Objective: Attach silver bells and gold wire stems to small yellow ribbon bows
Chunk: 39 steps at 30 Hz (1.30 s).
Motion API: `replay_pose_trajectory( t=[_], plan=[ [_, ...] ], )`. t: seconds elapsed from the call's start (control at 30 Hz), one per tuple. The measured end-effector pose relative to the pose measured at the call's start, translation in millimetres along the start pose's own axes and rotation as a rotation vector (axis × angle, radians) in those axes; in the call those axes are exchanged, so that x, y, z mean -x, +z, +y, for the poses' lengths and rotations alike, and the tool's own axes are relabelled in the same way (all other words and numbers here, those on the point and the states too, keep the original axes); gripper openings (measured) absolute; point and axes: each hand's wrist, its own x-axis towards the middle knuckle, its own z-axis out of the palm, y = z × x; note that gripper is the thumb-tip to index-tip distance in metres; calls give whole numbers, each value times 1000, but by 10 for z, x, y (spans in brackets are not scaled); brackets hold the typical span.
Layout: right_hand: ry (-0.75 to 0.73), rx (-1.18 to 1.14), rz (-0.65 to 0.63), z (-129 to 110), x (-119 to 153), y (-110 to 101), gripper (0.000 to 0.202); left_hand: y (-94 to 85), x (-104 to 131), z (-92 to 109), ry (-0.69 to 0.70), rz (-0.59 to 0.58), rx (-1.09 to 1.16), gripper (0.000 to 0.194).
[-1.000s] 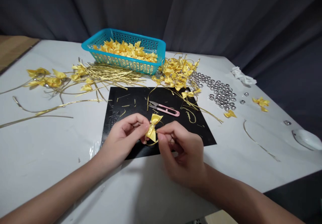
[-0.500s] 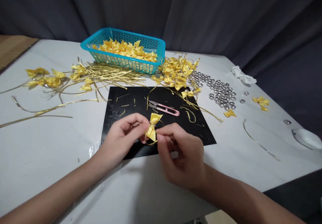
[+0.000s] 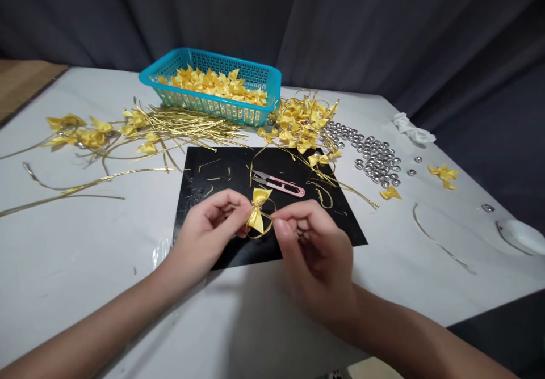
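Between thumb and fingers, my left hand [image 3: 219,226] pinches a yellow ribbon bow [image 3: 258,211] at its gathered middle. A loop of gold cord [image 3: 268,228] runs around the bow. My right hand [image 3: 317,248] is closed, its thumb and forefinger pinching the cord just right of the bow. Both hands are above a black mat [image 3: 238,251]. Beyond them on the mat lie pink-handled thread snips [image 3: 293,189], blades pointing left, among short cord scraps.
A blue basket [image 3: 272,78] of yellow bows stands at the back. Gold cords [image 3: 191,123] lie before it, with a pile of corded bows [image 3: 304,121] to its right. Silver beads [image 3: 377,160] spread farther right, near a white object [image 3: 519,236] at the edge.
My right hand has moved a little right, away from the bow, drawing the cord outward. The left hand still holds the bow, which is slightly more upright. The view has shifted slightly.
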Motion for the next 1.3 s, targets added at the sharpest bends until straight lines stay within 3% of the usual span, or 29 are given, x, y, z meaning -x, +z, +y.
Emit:
replay_pose_trajectory(
  t=[0.17,0.3,0.53,0.67,0.8,0.97,1.17,1.3],
  plan=[
    [-68,244,0,2,-53,-42,10,-18,-27,-34,9,150,39,14],
    [7,45,19,-29,-73,-65,7,-29,-33,-54,9,204,63,13],
    [398,-297,-258,-73,-176,-29,10,-21,-16,-32,2,94,16,15],
    [580,-386,-253,-82,-194,-24,9,-22,-13,-28,2,30,-7,16],
    [540,-371,-193,-69,-168,-30,11,-18,-4,-26,3,21,-30,16],
    [436,-339,-218,-83,-153,-30,10,12,3,7,11,26,-61,15],
    [669,-510,-216,-110,-179,2,11,21,8,11,33,60,-84,14],
    [700,-512,-234,-104,-172,15,11,17,12,-3,29,69,-97,15]
  ],
)
